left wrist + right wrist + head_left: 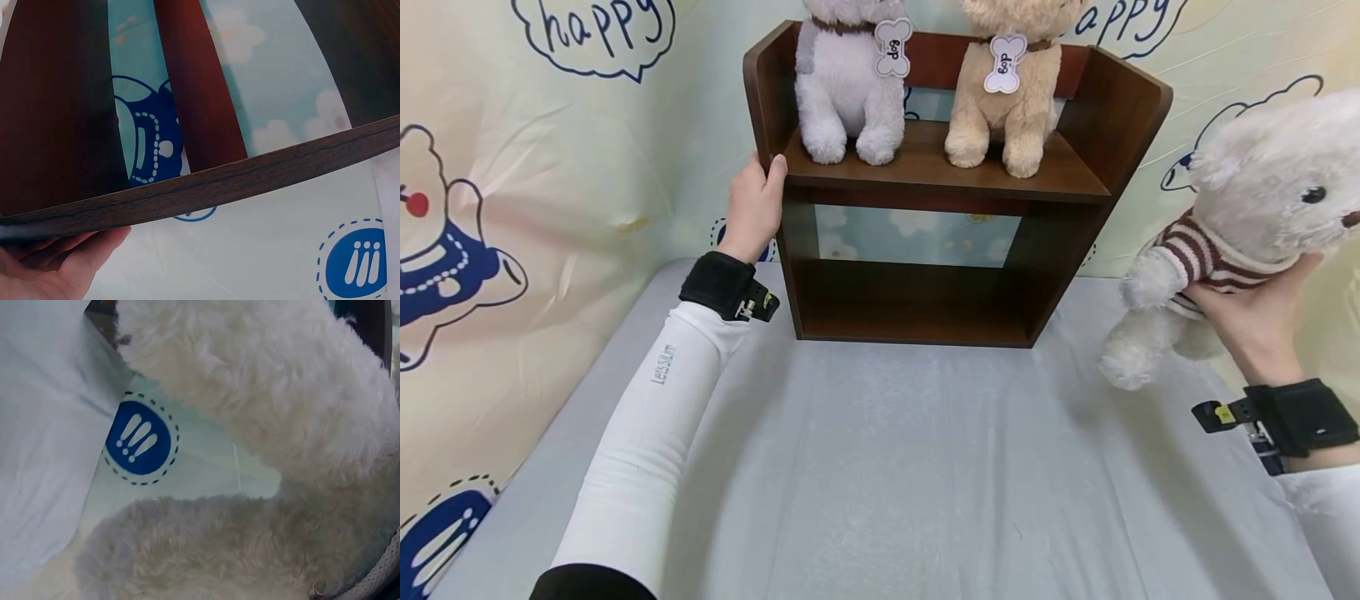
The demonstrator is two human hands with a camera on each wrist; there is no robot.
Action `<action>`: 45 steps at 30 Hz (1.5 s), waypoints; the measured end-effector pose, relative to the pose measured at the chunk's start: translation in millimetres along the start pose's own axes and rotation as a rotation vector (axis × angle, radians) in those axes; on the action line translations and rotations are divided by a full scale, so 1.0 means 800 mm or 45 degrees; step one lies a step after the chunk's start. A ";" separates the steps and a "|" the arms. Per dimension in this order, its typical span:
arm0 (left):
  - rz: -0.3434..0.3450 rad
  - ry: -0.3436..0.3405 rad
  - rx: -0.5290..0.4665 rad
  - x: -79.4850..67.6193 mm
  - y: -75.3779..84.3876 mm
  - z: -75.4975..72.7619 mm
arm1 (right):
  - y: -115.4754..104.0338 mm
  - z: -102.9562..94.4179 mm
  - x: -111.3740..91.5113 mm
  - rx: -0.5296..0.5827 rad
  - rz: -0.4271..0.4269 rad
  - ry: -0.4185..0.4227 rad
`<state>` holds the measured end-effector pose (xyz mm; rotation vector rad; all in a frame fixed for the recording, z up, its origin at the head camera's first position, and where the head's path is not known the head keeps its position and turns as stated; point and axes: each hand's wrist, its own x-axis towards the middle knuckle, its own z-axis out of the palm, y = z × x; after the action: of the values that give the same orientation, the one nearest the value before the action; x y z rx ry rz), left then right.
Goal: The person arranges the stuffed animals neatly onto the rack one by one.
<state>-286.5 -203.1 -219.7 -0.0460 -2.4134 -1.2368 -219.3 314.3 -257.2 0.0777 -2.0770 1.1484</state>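
A dark brown two-tier wooden shelf (917,304) stands on the grey-covered surface. My left hand (754,208) grips its left side panel, thumb on the front edge; the left wrist view shows the fingers (94,256) against the panel's outer face. On the upper tier sit a grey-and-white plush dog (847,92) and a tan plush dog (1000,117), both with bone-shaped tags. At the right, my right hand (1262,312) holds a white plush animal (1270,167) in a striped sweater round its body, raised beside the shelf. Its fluffy limbs (262,381) fill the right wrist view, where the hand is hidden.
The grey cloth (895,467) stretches in front of the shelf. Behind and at the left hangs a pale curtain (602,167) with cartoon prints and lettering. The shelf's lower tier (917,279) lies beneath the plush dogs.
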 end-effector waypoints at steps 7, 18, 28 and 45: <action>0.000 0.004 0.008 -0.001 0.001 0.000 | -0.016 0.006 -0.006 0.041 -0.044 -0.026; -0.004 0.013 0.009 -0.001 -0.002 0.000 | -0.039 0.023 -0.023 0.089 -0.109 -0.106; -0.017 0.006 0.011 -0.001 -0.001 -0.001 | -0.059 0.045 -0.044 0.109 -0.071 -0.107; -0.028 0.004 0.005 -0.002 0.002 0.000 | -0.089 0.098 -0.067 0.309 -0.163 -0.147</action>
<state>-284.7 -202.1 -218.9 -0.0170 -2.4196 -1.2413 -199.1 197.3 -265.9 0.3961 -1.9898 1.3379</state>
